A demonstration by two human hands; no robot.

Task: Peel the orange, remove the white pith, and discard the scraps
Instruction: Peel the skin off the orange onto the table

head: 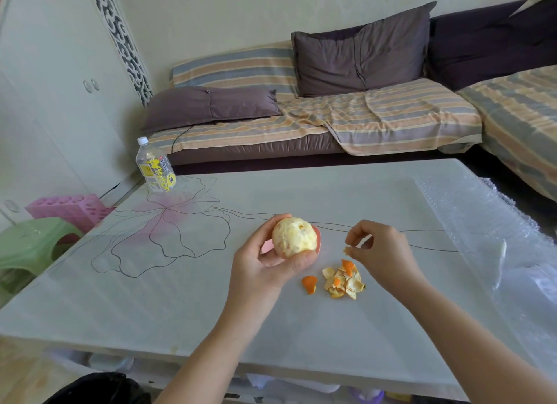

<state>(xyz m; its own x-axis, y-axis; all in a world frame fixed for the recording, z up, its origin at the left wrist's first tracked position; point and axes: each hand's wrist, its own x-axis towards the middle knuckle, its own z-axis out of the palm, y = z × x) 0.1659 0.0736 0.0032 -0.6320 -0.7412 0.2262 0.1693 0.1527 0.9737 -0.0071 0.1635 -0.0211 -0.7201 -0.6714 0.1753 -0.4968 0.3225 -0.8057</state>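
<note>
**Peeling an orange over a flower-printed table**

Holding the orange [294, 237] above the table [187, 283], the left hand [265, 262] cups it from below and behind, fingers curled round its far side and the thumb pressed against its near lower edge. The fruit is stripped of its orange rind and shows pale yellow pith with a few orange flecks.

The right hand [381, 253] hangs just to the right of the fruit, apart from it, with thumb and forefinger pinched on a small scrap of pith or peel [348, 250]; the other fingers are curled loosely above. Under and slightly left of this hand a pile of peel scraps [343, 280] lies on the tabletop, mostly pale side up with some bright orange bits. One separate orange piece of peel [309, 284] lies just beside the pile on its left.

The tabletop is pale and glossy, printed with a black-outlined flower tinted pink. At its far left corner stands a clear plastic bottle [154, 165] with a white cap and a yellow label; large yellow lettering runs down it, but I cannot read it with certainty. A sheet of bubble wrap [488, 222] covers the right side of the table. Beyond the table is a sofa [331, 123] with striped covers and dark purple cushions. A green plastic stool [33, 243] and a pink basket [69, 209] sit to the left of the table.
</note>
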